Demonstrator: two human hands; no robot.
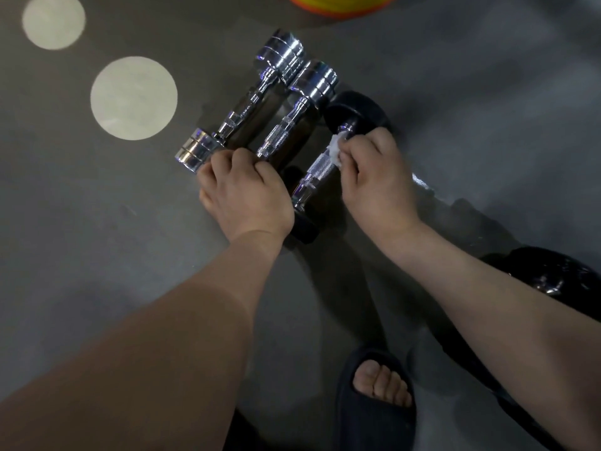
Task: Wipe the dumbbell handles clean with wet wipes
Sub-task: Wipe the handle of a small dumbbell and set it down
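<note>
Three dumbbells lie side by side on the grey floor. The left chrome dumbbell [240, 110] and the middle chrome dumbbell [289, 125] touch each other. The third, a black-headed dumbbell [320, 169] with a knurled chrome handle, lies to their right. My right hand [377, 177] pinches a crumpled white wet wipe [336, 151] against the upper part of that handle. My left hand [242, 193] has its fingers curled over the near end of the middle chrome dumbbell, hiding that head.
Another dark dumbbell or weight [553, 275] lies at the right, partly behind my right forearm. A foot in a dark slipper [377, 402] stands below. A yellow-orange object [341, 1] is at the top edge. Two pale round marks [133, 97] sit on the floor at left.
</note>
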